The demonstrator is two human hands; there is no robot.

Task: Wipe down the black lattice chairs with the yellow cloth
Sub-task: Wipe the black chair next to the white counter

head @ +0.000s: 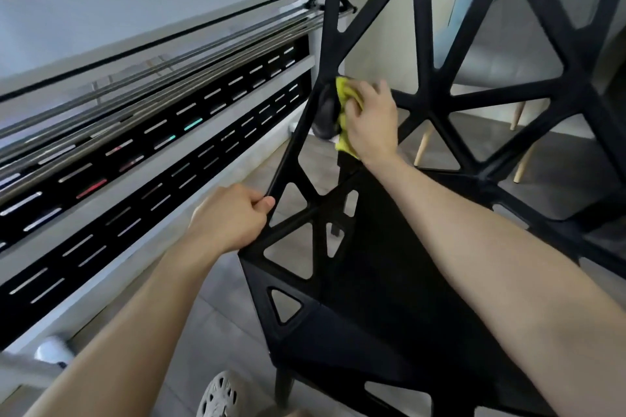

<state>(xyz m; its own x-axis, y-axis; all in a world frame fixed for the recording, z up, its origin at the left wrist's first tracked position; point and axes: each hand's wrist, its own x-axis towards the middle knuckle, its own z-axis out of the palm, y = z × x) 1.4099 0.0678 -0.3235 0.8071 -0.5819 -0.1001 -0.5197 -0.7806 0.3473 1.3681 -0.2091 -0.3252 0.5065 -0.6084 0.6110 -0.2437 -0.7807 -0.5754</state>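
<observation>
A black lattice chair fills the right half of the view, tipped so its open triangular frame faces me. My left hand grips a thin strut at the chair's left edge. My right hand holds the yellow cloth, bunched against a rounded black part of the frame near the middle; most of the cloth is hidden under my fingers. A second lattice section rises behind, at the upper right.
A white table with metal rails and a black slotted panel runs along the left. A pale blue chair with wooden legs stands behind the lattice. Grey floor tiles lie below, with a white perforated shoe at the bottom.
</observation>
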